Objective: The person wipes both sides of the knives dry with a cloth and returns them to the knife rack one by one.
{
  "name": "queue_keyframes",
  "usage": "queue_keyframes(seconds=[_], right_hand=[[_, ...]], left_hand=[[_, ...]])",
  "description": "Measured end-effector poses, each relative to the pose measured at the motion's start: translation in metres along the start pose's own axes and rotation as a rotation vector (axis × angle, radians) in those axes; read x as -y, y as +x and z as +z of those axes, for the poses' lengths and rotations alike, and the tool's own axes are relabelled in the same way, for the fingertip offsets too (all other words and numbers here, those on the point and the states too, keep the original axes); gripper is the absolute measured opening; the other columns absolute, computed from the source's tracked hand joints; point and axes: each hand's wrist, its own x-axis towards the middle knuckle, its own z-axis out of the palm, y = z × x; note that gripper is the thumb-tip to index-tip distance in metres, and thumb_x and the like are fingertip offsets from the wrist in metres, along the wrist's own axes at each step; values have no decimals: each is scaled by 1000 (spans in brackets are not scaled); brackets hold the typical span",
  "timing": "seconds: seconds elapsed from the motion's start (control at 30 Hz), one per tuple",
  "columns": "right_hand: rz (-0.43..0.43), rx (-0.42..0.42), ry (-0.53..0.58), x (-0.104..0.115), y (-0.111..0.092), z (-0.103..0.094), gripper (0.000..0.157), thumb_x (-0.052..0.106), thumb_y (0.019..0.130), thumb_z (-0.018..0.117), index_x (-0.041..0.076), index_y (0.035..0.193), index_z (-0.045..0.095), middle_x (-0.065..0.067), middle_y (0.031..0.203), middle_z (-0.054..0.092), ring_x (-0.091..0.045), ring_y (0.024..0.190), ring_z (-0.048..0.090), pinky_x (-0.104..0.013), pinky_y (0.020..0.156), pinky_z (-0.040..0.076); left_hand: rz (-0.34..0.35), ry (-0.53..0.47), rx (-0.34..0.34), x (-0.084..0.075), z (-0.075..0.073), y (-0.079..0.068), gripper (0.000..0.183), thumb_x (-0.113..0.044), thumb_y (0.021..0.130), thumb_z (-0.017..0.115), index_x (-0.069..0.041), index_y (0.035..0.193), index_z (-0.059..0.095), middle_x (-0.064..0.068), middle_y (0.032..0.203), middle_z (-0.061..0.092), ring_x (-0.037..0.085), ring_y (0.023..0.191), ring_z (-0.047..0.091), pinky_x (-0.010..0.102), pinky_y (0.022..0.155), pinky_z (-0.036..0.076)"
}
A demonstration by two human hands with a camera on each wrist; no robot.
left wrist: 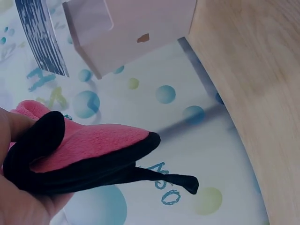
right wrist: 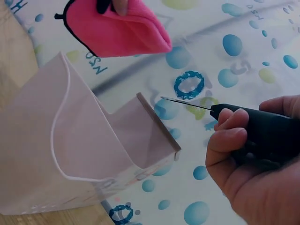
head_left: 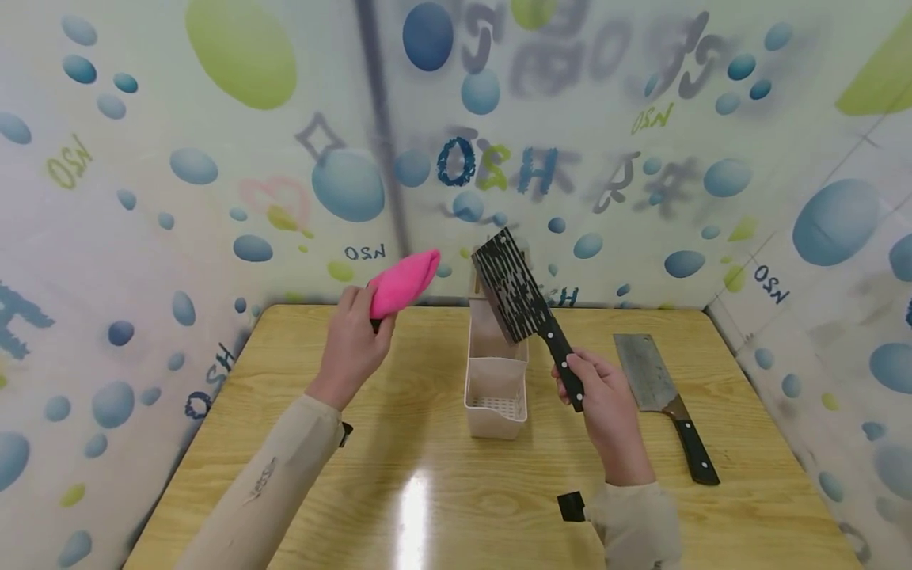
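Observation:
My left hand grips a folded pink cloth with black edging. In the left wrist view a black loop hangs from the cloth. The right hand holds a cleaver by its black riveted handle; its black-and-silver patterned blade points up and away, overlapping the back of a pale plastic holder. From the right wrist the cleaver blade shows edge-on, beside the holder. That holder has open compartments and a perforated base at its front.
A second cleaver, with a plain grey blade and black handle, lies on the wooden table right of the right hand. Behind the table and along both sides rises a patterned covering with blue and green spots.

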Motion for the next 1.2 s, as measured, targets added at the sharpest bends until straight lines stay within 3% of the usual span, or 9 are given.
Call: queue_keyframes(seconds=[0.27,0.7,1.07,1.2], right_hand=[[-13,22,-23,-3,0,6,36,13,111,43,-15,129,57,-9,90,64,-12,70,57,-22,63,54],[-9,63,1,-5,4,14,35,12,110,45,-16,126,59,-11,88,64,-13,67,56,-25,61,52],[-33,101,-7,-6,5,20,34,12,110,45,-15,121,61,-10,86,63,-14,67,56,-26,61,52],[-29,107,-13,-5,5,21,34,12,110,45,-15,123,61,-10,86,64,-14,67,56,-26,61,52]], left_hand=[[46,-5,-21,-9,4,9,36,-1,92,73,15,122,61,28,101,57,40,82,60,53,73,59],[64,6,51,-28,17,25,38,-2,93,72,13,125,58,27,108,56,39,89,61,51,82,61],[179,30,42,-33,30,34,26,2,92,69,10,115,58,25,104,53,38,89,57,47,80,60],[202,34,83,-35,32,38,24,3,90,70,11,111,60,27,118,54,40,102,60,46,88,61]])
